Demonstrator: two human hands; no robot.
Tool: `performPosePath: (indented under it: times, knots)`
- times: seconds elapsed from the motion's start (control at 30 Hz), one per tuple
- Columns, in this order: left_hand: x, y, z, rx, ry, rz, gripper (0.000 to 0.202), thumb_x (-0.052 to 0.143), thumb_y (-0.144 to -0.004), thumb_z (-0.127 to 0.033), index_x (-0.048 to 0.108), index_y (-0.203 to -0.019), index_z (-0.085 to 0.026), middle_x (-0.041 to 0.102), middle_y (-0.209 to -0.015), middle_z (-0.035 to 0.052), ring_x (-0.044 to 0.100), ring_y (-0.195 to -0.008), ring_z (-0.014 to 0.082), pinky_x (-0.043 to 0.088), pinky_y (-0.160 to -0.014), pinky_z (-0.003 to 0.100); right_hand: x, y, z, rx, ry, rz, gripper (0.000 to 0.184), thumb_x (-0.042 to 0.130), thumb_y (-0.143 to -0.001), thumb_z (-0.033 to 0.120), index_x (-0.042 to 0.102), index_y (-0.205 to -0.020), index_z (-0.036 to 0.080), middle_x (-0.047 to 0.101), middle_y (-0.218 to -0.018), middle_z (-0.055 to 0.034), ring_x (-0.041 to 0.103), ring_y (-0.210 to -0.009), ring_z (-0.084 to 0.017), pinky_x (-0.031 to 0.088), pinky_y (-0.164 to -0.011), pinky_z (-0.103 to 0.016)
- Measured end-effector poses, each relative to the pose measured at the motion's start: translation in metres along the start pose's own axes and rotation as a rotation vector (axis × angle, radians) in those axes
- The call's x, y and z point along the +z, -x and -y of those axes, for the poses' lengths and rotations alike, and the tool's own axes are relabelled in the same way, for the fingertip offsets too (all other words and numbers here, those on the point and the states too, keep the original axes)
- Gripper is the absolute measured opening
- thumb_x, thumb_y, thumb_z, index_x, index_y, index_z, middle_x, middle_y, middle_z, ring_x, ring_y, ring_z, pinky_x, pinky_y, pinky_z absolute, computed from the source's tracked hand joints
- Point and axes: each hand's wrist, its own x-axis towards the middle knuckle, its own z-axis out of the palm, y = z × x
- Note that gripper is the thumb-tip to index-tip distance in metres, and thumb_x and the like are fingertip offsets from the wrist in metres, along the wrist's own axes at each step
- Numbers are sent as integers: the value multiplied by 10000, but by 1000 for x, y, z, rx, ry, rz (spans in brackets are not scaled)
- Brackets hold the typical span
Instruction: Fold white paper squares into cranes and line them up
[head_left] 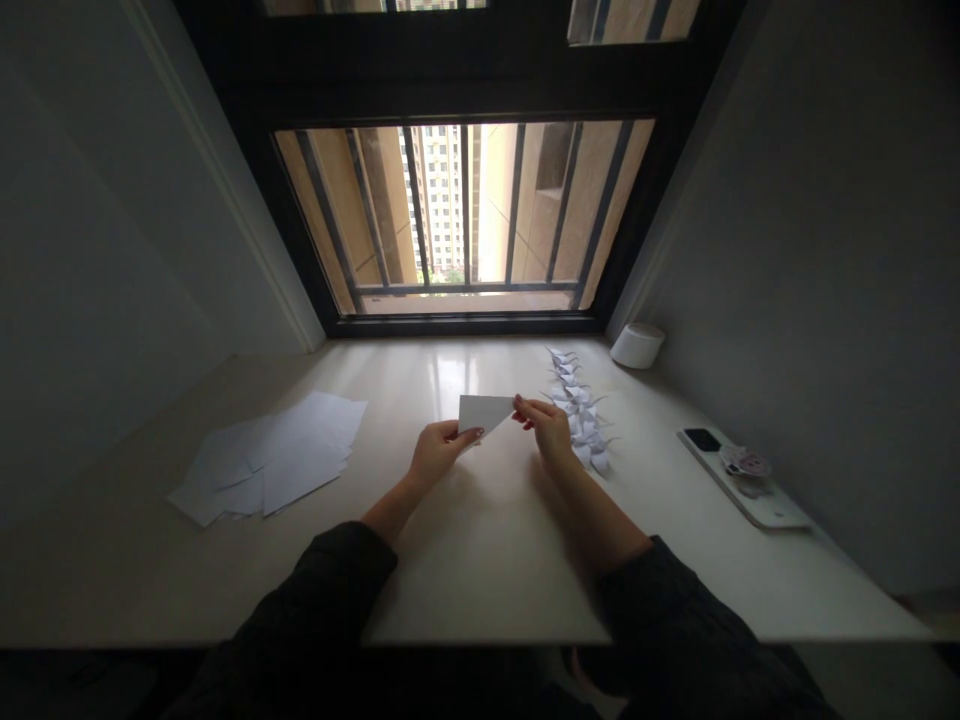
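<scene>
A white sheet of paper (484,412), folded into a triangle, is held up above the counter between my two hands. My left hand (442,447) pinches its lower left part, thumb lying across the front. At the upper right corner, the fingertips of my right hand (546,424) grip the paper. Just beyond my right hand stands a row of small folded paper cranes (576,395), partly hidden by that hand and wrist. To the left of my left hand lies a loose, overlapping pile of white paper sheets (304,450).
On the right lies a white phone (739,480) with a grip on its back. A white round object (637,345) sits at the back right by the wall. The pale counter (480,580) ends at a dark-framed window (465,325) with bars outside.
</scene>
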Motion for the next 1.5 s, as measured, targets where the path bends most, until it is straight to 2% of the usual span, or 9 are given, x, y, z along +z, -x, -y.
performPosePath:
  times: [0.53,0.67,0.83,1.03,1.1,1.17,1.3,1.4,1.5]
  knots:
    - [0,0,0,-29,21,46,391,657,-675,-500,704,-717,-114,679,-680,57,600,-644,178,404,-589,247,2,9,-3,-181,86,-100,320,584,-727,463,658,-579,191,621,-592,-18,505,-559,-140,392,-562,-272]
    - [-1,-1,3,-13,12,44,396,651,-679,-504,710,-729,-115,685,-697,64,611,-663,190,425,-604,260,6,9,-6,-107,-13,-89,334,592,-712,486,670,-599,182,604,-576,-20,475,-510,-126,366,-504,-270]
    - [0,-1,5,5,35,65,398,645,-691,-494,718,-795,-117,697,-751,75,628,-709,206,450,-633,276,12,8,-10,13,-224,-97,351,616,-680,471,729,-831,175,601,-619,-10,436,-457,-97,334,-461,-269]
    - [-2,-2,10,14,1,46,410,635,-688,-503,726,-817,-125,703,-761,82,633,-711,216,449,-627,282,6,3,-10,50,-324,-234,467,575,-721,507,688,-999,150,573,-604,-6,416,-445,-77,339,-454,-248]
    - [-6,-3,10,13,-41,34,403,619,-698,-511,727,-797,-135,703,-753,77,631,-698,211,439,-623,276,3,0,-8,-12,-244,-221,470,527,-754,524,676,-1000,152,599,-664,-26,451,-491,-89,362,-472,-244]
    - [-9,-4,8,42,-137,0,385,599,-716,-510,726,-808,-159,704,-757,66,624,-686,203,423,-614,268,1,0,-5,-118,-72,-124,452,511,-769,529,670,-994,172,635,-801,-59,522,-612,-127,409,-529,-256]
    - [-16,-2,0,140,-572,-108,298,571,-760,-480,713,-809,-222,677,-715,46,575,-634,185,356,-579,264,5,8,0,-404,340,114,481,644,-712,477,617,-1123,228,635,-1040,-96,560,-873,-217,457,-725,-338]
    - [-19,1,-6,232,-813,-142,278,520,-814,-447,679,-786,-220,642,-712,55,558,-671,188,335,-593,270,8,15,-3,-456,591,218,410,688,-693,427,653,-1065,258,668,-937,-78,567,-835,-226,427,-758,-352]
    - [-22,2,-7,294,-888,-142,264,499,-837,-421,648,-782,-209,626,-762,65,560,-741,201,357,-635,283,8,18,-9,-382,706,250,206,670,-705,425,714,-813,255,662,-728,-46,555,-667,-193,394,-638,-308]
